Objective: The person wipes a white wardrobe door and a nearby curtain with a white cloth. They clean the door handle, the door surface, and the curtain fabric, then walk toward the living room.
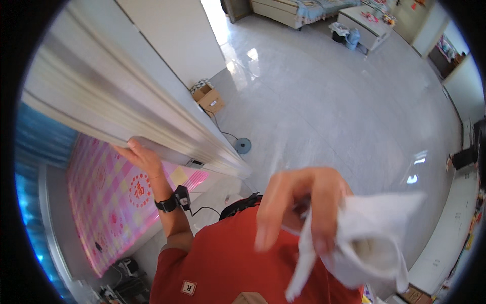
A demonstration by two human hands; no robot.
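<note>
At the left, my left hand (143,159) is against the edge of a pale door (114,102), its thumb on the near face and its other fingers partly hidden. A metal latch plate (195,163) is set in the door's edge. My left wrist wears a black strap with a small device (182,197) and a cable. In front of my red shirt (228,247), my right hand (309,201) is raised and blurred, fingers pointing down. It holds a crumpled white cloth (379,216), possibly tissue, which hangs down with a loose strip and a hollow fold.
A bed with a pink checked cover (110,190) lies beyond the door at left. On the grey tile floor (303,114) are a cardboard box (210,100) and a round base (243,145) with a cord. White cabinets (444,231) line the right side.
</note>
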